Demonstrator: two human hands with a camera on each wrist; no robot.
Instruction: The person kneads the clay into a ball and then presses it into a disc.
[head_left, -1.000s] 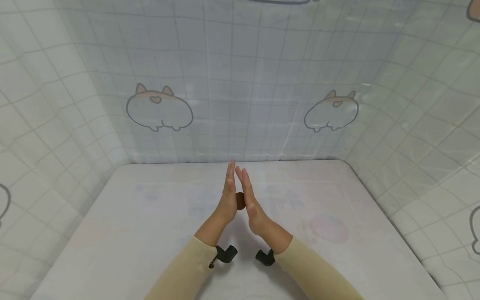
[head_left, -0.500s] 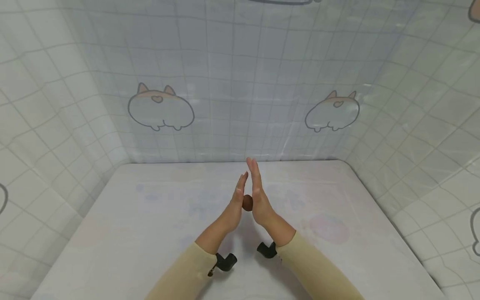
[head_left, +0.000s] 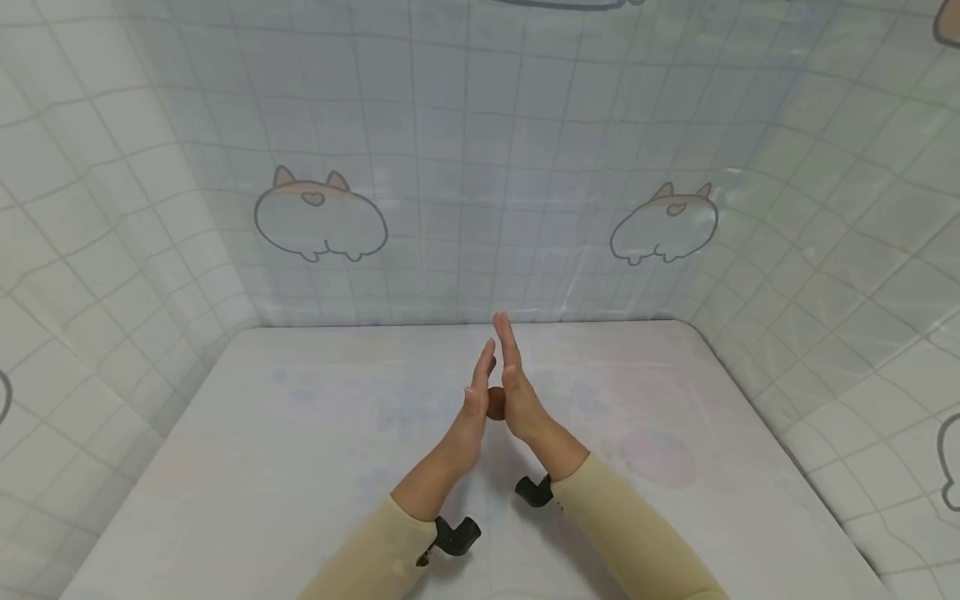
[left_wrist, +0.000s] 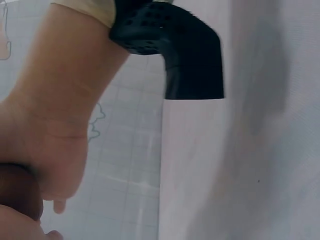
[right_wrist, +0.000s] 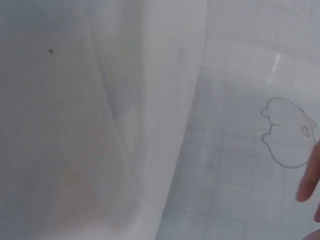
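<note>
A brown ball (head_left: 496,403) is held between the palms of the left hand (head_left: 469,417) and the right hand (head_left: 522,402) in the head view. Both hands have straight fingers pointing up and away, and the right fingertips reach farther than the left. In the left wrist view the brown ball (left_wrist: 19,192) lies at the left edge, between a hand (left_wrist: 45,145) above and part of another below. Only some fingers (right_wrist: 311,175) show at the right edge of the right wrist view.
Below the hands is a white table (head_left: 300,467) with faint coloured prints. Gridded sheets with cartoon outlines stand behind it (head_left: 480,208) and at both sides. Black wrist mounts (head_left: 457,536) jut inward from the cream sleeves (head_left: 375,550).
Over the last second both hands and the ball moved a little right. The right hand slid forward against the left, which drew back, mostly in the first half second.
</note>
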